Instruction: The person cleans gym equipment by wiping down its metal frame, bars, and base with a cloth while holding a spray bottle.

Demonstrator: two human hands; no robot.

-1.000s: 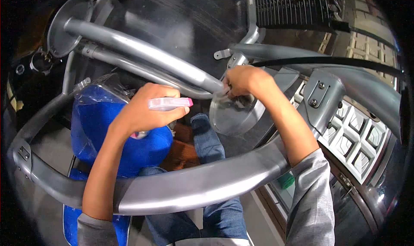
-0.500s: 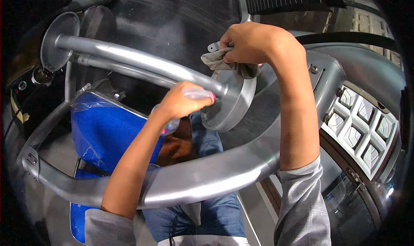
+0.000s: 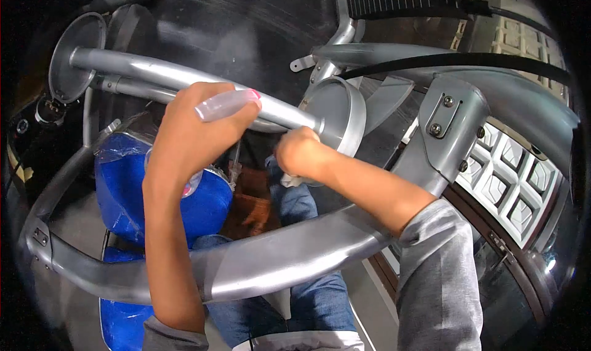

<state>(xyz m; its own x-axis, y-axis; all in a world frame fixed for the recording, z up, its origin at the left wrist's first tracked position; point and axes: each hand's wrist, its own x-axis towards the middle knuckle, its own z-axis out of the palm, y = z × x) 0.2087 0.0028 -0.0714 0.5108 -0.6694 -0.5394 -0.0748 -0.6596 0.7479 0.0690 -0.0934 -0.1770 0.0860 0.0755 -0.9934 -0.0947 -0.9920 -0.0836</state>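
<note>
My left hand (image 3: 200, 132) is wrapped round a clear spray bottle (image 3: 221, 106) with a pink tip, in front of the silver metal tube (image 3: 148, 68). The tip points right; my hand hides most of the bottle's body. My right hand (image 3: 301, 154) is closed on a light-coloured cloth (image 3: 289, 180), of which only a small part shows below the fingers. It is at the tube's right end, by the round metal flange (image 3: 352, 114). A second round plate (image 3: 75, 58) sits at the tube's left end.
A thick curved silver frame bar (image 3: 295, 262) crosses in front of my body. Blue plastic-wrapped seats (image 3: 123, 197) stand at the left. Bolts show on the bracket (image 3: 455, 114) at right, above a white latticed panel (image 3: 505, 178). A black cable (image 3: 468, 60) runs behind.
My right hand has moved down and left with the cloth, from above the flange to the tube's end. My left hand has moved up and left with the spray bottle.
</note>
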